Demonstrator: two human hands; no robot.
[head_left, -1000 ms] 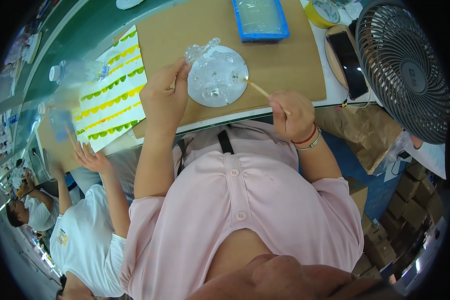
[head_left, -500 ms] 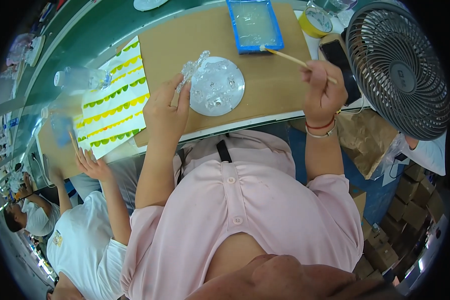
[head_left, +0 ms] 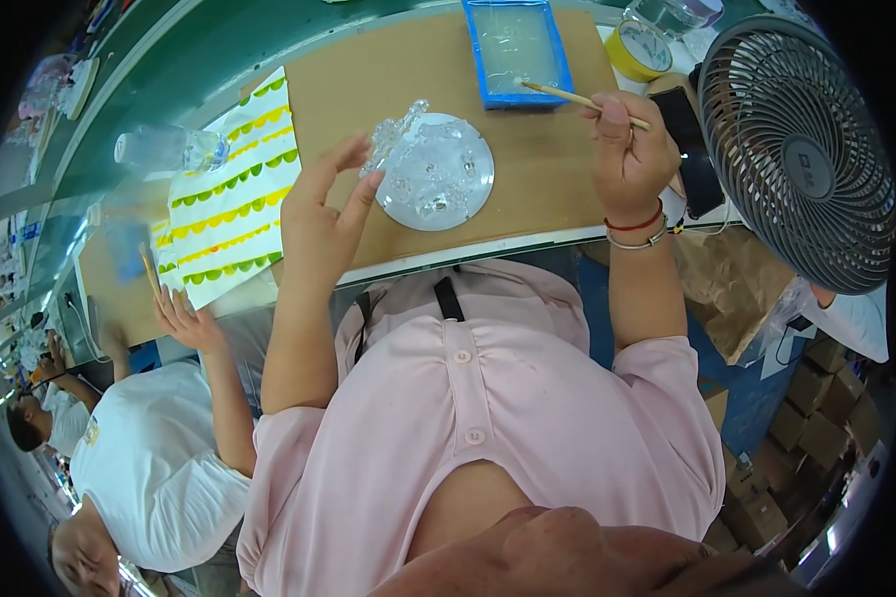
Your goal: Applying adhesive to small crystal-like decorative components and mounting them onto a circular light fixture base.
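In front of me a round white disc (head_left: pixel 473 195) carries several clear, glassy pieces. A knobbly clear piece (head_left: pixel 400 129) leans up along its left edge. My left hand (head_left: pixel 321 207) is beside that piece, thumb and fingers spread apart; the fingertips are very close to it, and whether they touch is hard to see. My right hand (head_left: pixel 635 159) is closed round a thin, light wooden stick (head_left: pixel 570 96). The stick's tip is over the near end of a shallow blue-rimmed tray (head_left: pixel 479 62), which holds a translucent, glossy substance.
Brown board (head_left: pixel 553 164) covers the tabletop. At right are yellow tape (head_left: pixel 638 50), a dark phone (head_left: pixel 689 149) and a black fan (head_left: pixel 806 159). A patterned sheet (head_left: pixel 231 214) and plastic bottle (head_left: pixel 169 149) lie left, near a co-worker's hand (head_left: pixel 187 320).
My left thumb and fingers have spread apart beside the clear piece. The stick's tip has moved from the tray's near rim to inside it. The view has shifted slightly.
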